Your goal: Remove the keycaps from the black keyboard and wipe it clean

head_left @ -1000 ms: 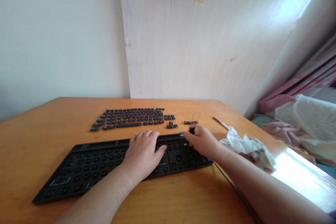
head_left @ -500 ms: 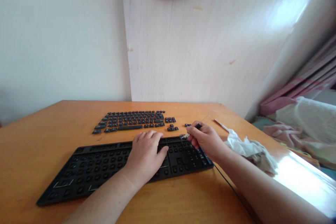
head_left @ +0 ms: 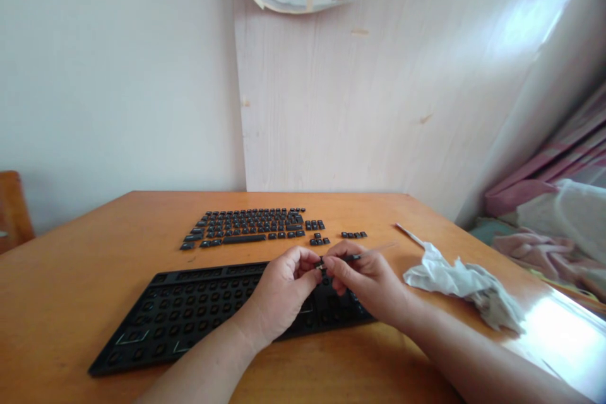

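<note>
My left hand (head_left: 283,287) is closed, thumb and index finger pinching a small dark keycap (head_left: 318,263) that the fingers mostly cover. Right beside it, my right hand (head_left: 367,278) grips a thin wire keycap puller (head_left: 353,257); its fine wire sticks out past the knuckles. The fingertips of both hands meet over the black keyboard (head_left: 189,306). Much of that keyboard has bare key sockets, and its right part lies largely behind my hands. Beyond it, loose black keycaps (head_left: 250,225) lie in rows in keyboard order.
A few more keycaps (head_left: 354,235) sit in a short row toward the right. A crumpled white cloth or tissue (head_left: 454,278) lies right of my right hand, touching a thin white stick (head_left: 409,235). The wooden table (head_left: 71,265) meets the wall behind.
My left hand has lifted off the keyboard and moved right to meet my right hand, pinching the keycap. The keycap puller has turned in my right hand. The view has shifted slightly.
</note>
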Demonstrator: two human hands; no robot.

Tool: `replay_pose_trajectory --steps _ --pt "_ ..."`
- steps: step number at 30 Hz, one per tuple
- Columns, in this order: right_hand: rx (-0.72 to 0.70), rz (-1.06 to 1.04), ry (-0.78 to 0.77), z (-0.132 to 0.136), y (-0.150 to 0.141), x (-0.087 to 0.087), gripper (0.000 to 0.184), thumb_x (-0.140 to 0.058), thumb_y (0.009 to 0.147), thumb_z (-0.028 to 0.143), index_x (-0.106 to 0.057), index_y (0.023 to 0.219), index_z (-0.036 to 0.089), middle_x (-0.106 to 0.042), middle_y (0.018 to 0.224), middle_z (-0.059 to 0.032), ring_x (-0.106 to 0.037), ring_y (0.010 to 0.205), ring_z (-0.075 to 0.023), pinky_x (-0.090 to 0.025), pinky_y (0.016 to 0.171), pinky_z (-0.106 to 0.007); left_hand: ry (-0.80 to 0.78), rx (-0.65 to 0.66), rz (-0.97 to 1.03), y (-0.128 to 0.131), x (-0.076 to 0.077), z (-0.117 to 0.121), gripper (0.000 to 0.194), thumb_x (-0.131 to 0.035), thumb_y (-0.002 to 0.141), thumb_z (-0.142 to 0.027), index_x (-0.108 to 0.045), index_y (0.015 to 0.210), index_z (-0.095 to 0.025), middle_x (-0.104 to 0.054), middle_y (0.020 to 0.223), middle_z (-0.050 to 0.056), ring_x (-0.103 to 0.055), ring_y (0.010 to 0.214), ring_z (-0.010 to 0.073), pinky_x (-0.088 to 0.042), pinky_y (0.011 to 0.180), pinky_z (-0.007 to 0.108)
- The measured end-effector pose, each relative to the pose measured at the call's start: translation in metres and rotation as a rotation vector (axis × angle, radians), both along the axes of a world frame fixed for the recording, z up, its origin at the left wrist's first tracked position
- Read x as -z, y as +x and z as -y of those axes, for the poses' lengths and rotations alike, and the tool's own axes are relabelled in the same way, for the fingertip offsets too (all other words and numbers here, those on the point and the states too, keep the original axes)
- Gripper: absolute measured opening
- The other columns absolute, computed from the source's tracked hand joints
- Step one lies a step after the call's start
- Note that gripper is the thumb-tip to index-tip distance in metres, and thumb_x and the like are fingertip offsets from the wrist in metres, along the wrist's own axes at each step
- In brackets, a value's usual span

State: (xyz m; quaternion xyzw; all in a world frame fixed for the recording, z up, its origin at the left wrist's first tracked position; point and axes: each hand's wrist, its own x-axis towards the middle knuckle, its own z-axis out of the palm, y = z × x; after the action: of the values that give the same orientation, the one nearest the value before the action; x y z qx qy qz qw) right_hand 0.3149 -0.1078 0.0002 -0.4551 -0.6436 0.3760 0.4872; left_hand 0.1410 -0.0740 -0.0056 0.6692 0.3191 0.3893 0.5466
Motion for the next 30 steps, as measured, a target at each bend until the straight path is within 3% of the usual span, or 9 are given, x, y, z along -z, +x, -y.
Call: replay_pose_trajectory --steps 6,11,13,16,18,21,30 --pt "-0.037 0.002 0.034 0.003 -0.001 -0.003 0.024 -0.06 0.089 0.04 -0.069 0.088 0.017 -0.061 0.072 -0.0009 -0.054 0.058 -0.0096 -0.045 0.052 -0.021 -0.121 0.006 0.029 -0.002 -0.001 -0.001 0.017 -0.064 0.08 -0.021 -0.057 0.095 -0.018 -0.068 0.09 0.004 -0.063 0.089 0.0176 -0.046 0.083 0.032" --pt "0.061 -0.009 0.083 0.0 0.005 -0.005 0.027 -0.058 0.09 0.041 -0.069 0.104 0.02 -0.067 0.084 -0.003 -0.059 0.062 -0.0108 -0.05 0.057 -0.023 -0.151 0.002 -0.004 -0.003 0.0 0.0 0.023 -0.062 0.079 -0.018 -0.055 0.101 -0.018 -0.067 0.09 0.004 -0.063 0.087 0.0168 -0.046 0.081 0.032" --pt "0.094 0.081 0.144 -0.001 0.009 -0.005 0.028 -0.056 0.092 0.04 -0.067 0.111 0.023 -0.069 0.091 -0.0041 -0.062 0.067 -0.0121 -0.051 0.062 -0.025 -0.172 -0.007 0.004 -0.003 -0.001 0.0 0.024 -0.061 0.08 -0.018 -0.054 0.103 -0.018 -0.066 0.088 0.003 -0.062 0.083 0.0156 -0.046 0.079 0.031" --pt "0.096 0.338 0.29 -0.003 0.015 -0.005 0.019 -0.056 0.092 0.033 -0.068 0.102 0.022 -0.068 0.091 -0.0043 -0.063 0.081 -0.0154 -0.05 0.074 -0.028 -0.206 -0.019 0.033 -0.003 -0.002 0.0 0.025 -0.061 0.08 -0.018 -0.053 0.104 -0.017 -0.066 0.086 0.002 -0.063 0.081 0.0148 -0.046 0.079 0.031" --pt "0.097 0.449 0.341 -0.005 0.017 -0.003 0.016 -0.054 0.092 0.029 -0.067 0.098 0.021 -0.067 0.087 -0.0039 -0.062 0.08 -0.0154 -0.049 0.073 -0.027 -0.218 -0.026 0.041 -0.002 -0.003 0.0 0.026 -0.061 0.08 -0.018 -0.053 0.105 -0.017 -0.066 0.085 0.002 -0.063 0.081 0.0148 -0.047 0.08 0.031" --pt "0.093 0.516 0.34 -0.007 0.019 0.002 0.019 -0.048 0.095 0.026 -0.063 0.105 0.021 -0.066 0.082 -0.0025 -0.062 0.072 -0.0133 -0.047 0.067 -0.024 -0.225 -0.021 0.041 -0.002 -0.004 0.0 0.026 -0.062 0.08 -0.019 -0.053 0.105 -0.017 -0.066 0.085 0.002 -0.064 0.081 0.0154 -0.047 0.08 0.031" --pt "0.009 0.709 0.414 -0.003 0.018 -0.005 0.023 -0.062 0.085 0.024 -0.066 0.108 0.022 -0.064 0.092 -0.0066 -0.061 0.081 -0.0178 -0.049 0.071 -0.029 -0.216 0.003 0.058 -0.003 -0.002 -0.001 0.03 -0.065 0.079 -0.02 -0.054 0.107 -0.016 -0.068 0.087 0.004 -0.063 0.082 0.0154 -0.047 0.078 0.03"
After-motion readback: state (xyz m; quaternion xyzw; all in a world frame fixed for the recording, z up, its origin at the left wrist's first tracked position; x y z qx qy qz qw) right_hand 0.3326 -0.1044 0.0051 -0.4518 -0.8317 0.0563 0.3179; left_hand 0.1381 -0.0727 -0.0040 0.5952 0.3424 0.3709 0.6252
